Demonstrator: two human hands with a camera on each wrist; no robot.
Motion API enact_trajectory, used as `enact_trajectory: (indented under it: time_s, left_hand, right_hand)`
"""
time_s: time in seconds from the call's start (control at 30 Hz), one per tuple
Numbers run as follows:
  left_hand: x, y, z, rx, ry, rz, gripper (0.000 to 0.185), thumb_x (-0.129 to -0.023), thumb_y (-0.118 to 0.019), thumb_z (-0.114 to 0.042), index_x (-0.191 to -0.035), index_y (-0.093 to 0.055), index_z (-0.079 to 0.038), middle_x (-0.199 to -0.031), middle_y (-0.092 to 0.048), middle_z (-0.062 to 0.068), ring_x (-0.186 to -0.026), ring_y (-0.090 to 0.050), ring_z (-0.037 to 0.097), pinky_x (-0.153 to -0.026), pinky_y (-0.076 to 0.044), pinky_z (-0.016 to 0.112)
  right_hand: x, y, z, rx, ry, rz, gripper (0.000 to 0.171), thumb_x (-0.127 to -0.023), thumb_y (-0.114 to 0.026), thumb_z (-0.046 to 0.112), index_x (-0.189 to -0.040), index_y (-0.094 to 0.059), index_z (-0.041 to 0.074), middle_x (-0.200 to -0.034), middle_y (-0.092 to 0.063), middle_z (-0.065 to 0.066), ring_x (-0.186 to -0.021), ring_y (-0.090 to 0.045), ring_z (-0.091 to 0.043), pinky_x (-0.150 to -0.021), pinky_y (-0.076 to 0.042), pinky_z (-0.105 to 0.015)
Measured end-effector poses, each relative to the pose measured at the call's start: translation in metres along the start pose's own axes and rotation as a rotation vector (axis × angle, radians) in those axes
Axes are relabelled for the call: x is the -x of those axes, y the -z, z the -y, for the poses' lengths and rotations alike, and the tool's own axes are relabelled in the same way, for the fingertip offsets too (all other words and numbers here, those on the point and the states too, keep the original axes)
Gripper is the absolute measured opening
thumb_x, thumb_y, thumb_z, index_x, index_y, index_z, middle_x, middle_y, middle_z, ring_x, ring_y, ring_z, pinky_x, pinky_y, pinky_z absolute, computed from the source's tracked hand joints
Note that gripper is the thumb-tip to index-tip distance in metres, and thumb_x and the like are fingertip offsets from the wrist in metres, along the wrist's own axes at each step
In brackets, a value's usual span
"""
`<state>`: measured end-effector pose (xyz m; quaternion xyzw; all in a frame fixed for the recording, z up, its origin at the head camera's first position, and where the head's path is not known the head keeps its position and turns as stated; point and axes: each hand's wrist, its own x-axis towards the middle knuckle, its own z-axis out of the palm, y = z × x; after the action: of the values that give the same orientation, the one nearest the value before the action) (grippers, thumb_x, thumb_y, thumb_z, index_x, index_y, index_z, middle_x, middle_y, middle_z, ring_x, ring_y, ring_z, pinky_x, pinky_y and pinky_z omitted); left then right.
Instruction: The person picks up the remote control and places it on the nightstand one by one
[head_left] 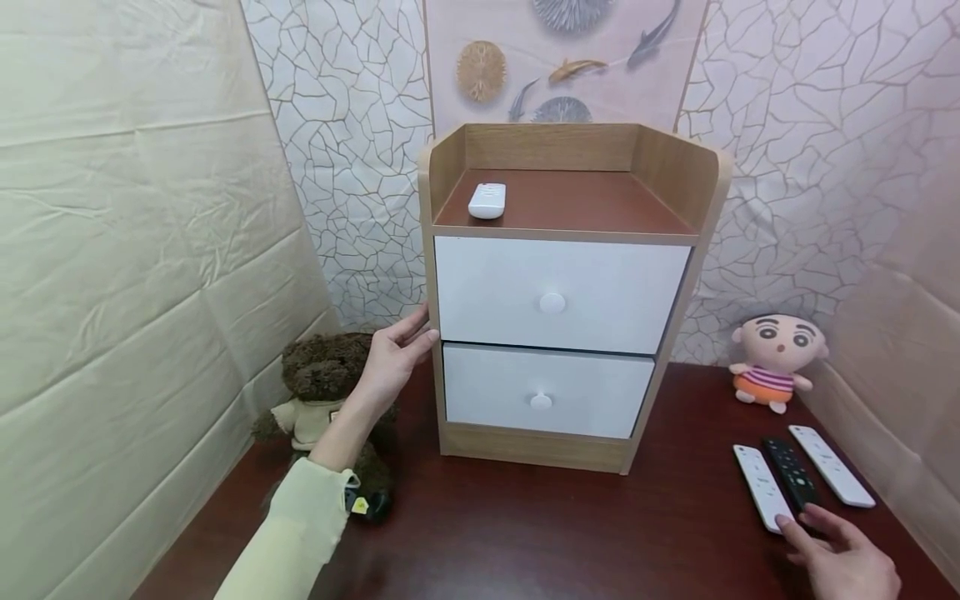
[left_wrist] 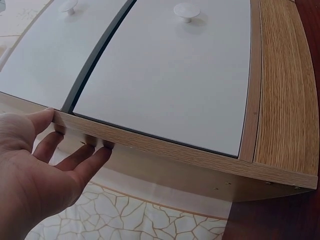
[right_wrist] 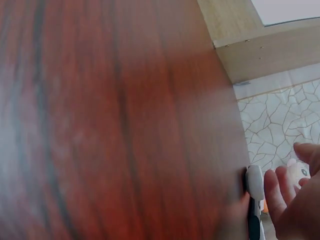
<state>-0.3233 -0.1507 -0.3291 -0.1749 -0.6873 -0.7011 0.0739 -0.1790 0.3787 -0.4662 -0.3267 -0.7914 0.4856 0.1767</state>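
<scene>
My left hand [head_left: 392, 357] is at the left side of a small wooden cabinet [head_left: 517, 446] with two white drawers. In the left wrist view its thumb lies at the front edge and the fingertips [left_wrist: 105, 150] touch the side panel. Both the upper drawer [head_left: 487, 287] and the lower drawer [head_left: 491, 387] are closed, each with a round white knob. At the lower right, my right hand [head_left: 851, 560] is over the near ends of a white remote control [head_left: 761, 485] and a black remote control [head_left: 789, 468], thumb and fingers apart.
Another white remote control [head_left: 831, 467] lies right of the black one. A smaller white remote [head_left: 488, 201] rests on the cabinet's top shelf. A plush doll [head_left: 776, 358] sits at the back right; a brown teddy bear [head_left: 311, 421] sits behind my left forearm. Fabric-covered walls enclose the dark red table [head_left: 525, 525].
</scene>
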Motion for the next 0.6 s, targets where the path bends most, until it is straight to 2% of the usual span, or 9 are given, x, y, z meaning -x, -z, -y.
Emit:
enact_trajectory:
  time_s: [0.07, 0.13, 0.2, 0.27, 0.4, 0.53, 0.6]
  left_hand:
    - [0.000, 0.000, 0.000, 0.004, -0.001, 0.003, 0.056, -0.104, -0.063, -0.010, -0.157, -0.043, -0.010, -0.161, -0.040, 0.009, -0.142, -0.047, 0.026, -0.108, -0.046, 0.048]
    - [0.000, 0.000, -0.001, 0.003, -0.001, 0.003, 0.056, -0.104, -0.063, -0.010, -0.156, -0.043, -0.010, -0.160, -0.040, 0.009, -0.141, -0.047, 0.026, -0.108, -0.046, 0.048]
    - [0.001, 0.000, -0.001, 0.001, -0.001, 0.002, 0.056, -0.104, -0.062, -0.010, -0.157, -0.043, -0.010, -0.160, -0.040, 0.009, -0.142, -0.046, 0.026, -0.108, -0.045, 0.049]
    - [0.001, 0.000, -0.001, -0.005, 0.000, 0.005, 0.056, -0.105, -0.062, -0.011, -0.157, -0.042, -0.009, -0.161, -0.039, 0.009, -0.142, -0.046, 0.026, -0.109, -0.045, 0.049]
    - [0.001, 0.000, -0.002, -0.010, 0.002, 0.007, 0.057, -0.105, -0.062, -0.012, -0.157, -0.041, -0.010, -0.161, -0.038, 0.009, -0.142, -0.045, 0.026, -0.109, -0.044, 0.050]
    - [0.000, 0.000, -0.001, 0.001, 0.001, 0.002, 0.057, -0.105, -0.062, -0.011, -0.157, -0.041, -0.009, -0.161, -0.038, 0.010, -0.142, -0.045, 0.027, -0.110, -0.041, 0.054]
    - [0.000, 0.000, 0.000, 0.005, 0.001, 0.000, 0.057, -0.105, -0.062, -0.011, -0.157, -0.041, -0.009, -0.161, -0.038, 0.011, -0.142, -0.046, 0.028, -0.110, -0.041, 0.056]
  right_hand:
    - [-0.003, 0.000, -0.002, 0.057, -0.009, -0.002, 0.071, -0.092, -0.076, 0.042, -0.142, -0.056, -0.004, -0.053, -0.060, 0.024, -0.047, -0.062, 0.000, -0.082, -0.045, -0.018]
    - [-0.006, -0.001, -0.004, 0.079, -0.026, -0.004, 0.072, -0.093, -0.074, 0.043, -0.143, -0.055, -0.004, -0.053, -0.064, 0.012, -0.045, -0.061, -0.001, -0.102, -0.040, -0.029]
    - [-0.009, -0.002, -0.006, 0.066, -0.046, 0.002, 0.072, -0.093, -0.075, 0.040, -0.144, -0.053, -0.006, -0.056, -0.066, 0.006, -0.044, -0.060, -0.002, -0.118, -0.024, -0.049]
    - [-0.012, -0.004, -0.009, 0.051, -0.063, 0.006, 0.071, -0.093, -0.076, 0.036, -0.144, -0.051, -0.007, -0.057, -0.067, 0.002, -0.043, -0.060, -0.005, -0.121, -0.013, -0.058]
    - [-0.015, -0.006, -0.012, 0.061, -0.086, 0.028, 0.076, -0.093, -0.076, 0.039, -0.145, -0.049, -0.009, -0.060, -0.067, -0.004, -0.044, -0.061, -0.009, -0.120, -0.004, -0.062]
    - [-0.016, -0.004, -0.015, 0.079, -0.070, 0.049, 0.080, -0.092, -0.075, 0.044, -0.146, -0.048, -0.009, -0.072, -0.073, -0.016, -0.046, -0.064, -0.010, -0.120, -0.010, -0.060]
    - [-0.017, -0.005, -0.016, 0.091, -0.067, 0.052, 0.081, -0.092, -0.076, 0.044, -0.146, -0.048, -0.010, -0.082, -0.074, -0.021, -0.047, -0.065, -0.009, -0.115, -0.031, -0.048]
